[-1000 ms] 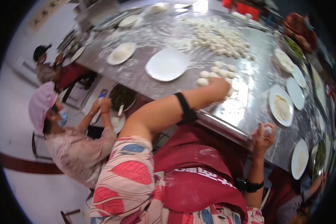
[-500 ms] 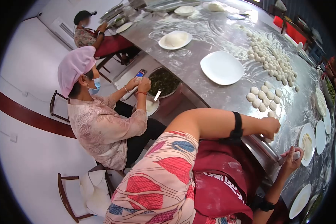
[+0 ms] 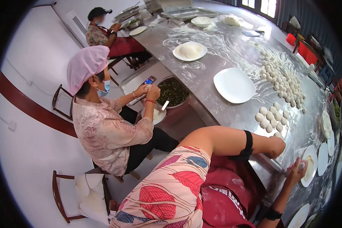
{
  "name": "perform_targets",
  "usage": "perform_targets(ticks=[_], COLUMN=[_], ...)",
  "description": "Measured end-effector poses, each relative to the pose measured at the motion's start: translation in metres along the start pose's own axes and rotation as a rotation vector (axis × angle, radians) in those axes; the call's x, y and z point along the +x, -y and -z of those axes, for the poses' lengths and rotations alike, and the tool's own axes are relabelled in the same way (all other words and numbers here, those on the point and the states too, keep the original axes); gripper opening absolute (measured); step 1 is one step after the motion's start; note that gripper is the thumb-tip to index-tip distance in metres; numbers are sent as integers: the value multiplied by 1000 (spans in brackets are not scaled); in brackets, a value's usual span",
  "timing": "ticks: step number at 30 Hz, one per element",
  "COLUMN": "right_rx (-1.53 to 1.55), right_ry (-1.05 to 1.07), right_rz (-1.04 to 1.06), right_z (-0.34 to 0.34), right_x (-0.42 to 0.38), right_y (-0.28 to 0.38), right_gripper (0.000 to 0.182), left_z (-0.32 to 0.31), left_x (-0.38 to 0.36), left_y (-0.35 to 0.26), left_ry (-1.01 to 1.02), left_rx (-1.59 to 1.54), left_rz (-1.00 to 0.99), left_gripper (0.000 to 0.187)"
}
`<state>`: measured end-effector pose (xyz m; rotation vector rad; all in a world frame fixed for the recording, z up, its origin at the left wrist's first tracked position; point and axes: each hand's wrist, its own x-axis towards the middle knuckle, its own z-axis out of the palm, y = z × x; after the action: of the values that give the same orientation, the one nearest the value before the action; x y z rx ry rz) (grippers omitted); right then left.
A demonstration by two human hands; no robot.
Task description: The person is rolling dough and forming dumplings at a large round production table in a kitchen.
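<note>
Hands at the table edge, dough within reach

My left hand [image 3: 276,146] rests fisted just beside the nearest dough balls [image 3: 270,117] — whether it holds one I cannot tell; my right hand [image 3: 297,170] is closed on a small dough piece [image 3: 301,166] by the wrapper plate [image 3: 310,165].

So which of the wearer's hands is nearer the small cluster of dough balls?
The left. The left hand rests on the table edge just below the cluster of dough balls; the right hand is lower, off the edge, gripping a pale piece.

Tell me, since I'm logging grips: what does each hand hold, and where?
Right hand: a small white piece, pinched in the fingers. Left hand: fist on the table; contents cannot be told.
</note>
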<state>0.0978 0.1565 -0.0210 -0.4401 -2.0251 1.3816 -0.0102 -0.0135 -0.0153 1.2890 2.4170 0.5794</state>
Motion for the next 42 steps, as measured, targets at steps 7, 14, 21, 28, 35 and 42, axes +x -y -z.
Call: perform_targets(ticks=[7,14,21,28,35,42], right_rx=[10,-84,23,-38,-16,-74], right_ry=[-83,-74,-101,-64,-87,-53], right_rz=[12,28,-57,-18,-65,-35], right_z=[14,-4,13,-2,10,0], right_x=[-51,-4,-57,-10,-46,-4], right_y=[12,7,24,8,21,5], right_gripper=[18,20,16,17,15,15], left_z=[-18,-4,-17,6,1,8], left_x=[0,10,11,3,-8,-1], left_y=[14,4,15,-6,2,2], left_ry=[-16,0,83,43,91,47], left_rx=[-131,-10,-14,55,-29,-11], left_rz=[16,-103,-102,-109,-139,-200], left_gripper=[15,17,20,19,18,17])
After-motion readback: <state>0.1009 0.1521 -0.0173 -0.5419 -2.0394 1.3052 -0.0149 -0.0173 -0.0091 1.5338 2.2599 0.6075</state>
